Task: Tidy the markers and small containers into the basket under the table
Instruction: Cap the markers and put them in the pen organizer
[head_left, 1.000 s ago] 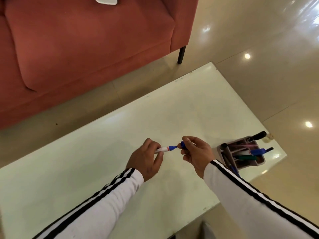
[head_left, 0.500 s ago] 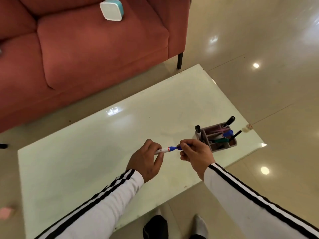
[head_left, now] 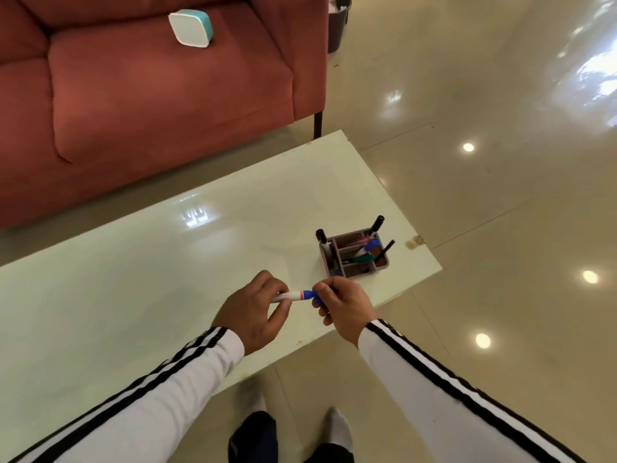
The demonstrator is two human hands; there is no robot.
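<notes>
I hold a white marker with a red band and a blue cap level above the pale green table. My left hand grips its white barrel. My right hand pinches the blue cap end. A small brown divided organizer stands on the table just beyond my right hand, holding several markers: black, blue, green and pink ones. No basket is in view.
A red sofa sits behind the table with a white and teal box on its seat. A dark bin stands by the sofa's right end. Glossy tiled floor lies to the right. My feet show below the table's near edge.
The view has tilted up and back, so the sofa, box and my feet appear. My right hand's cap has closed onto the marker tip; both hands stay together above the table.
</notes>
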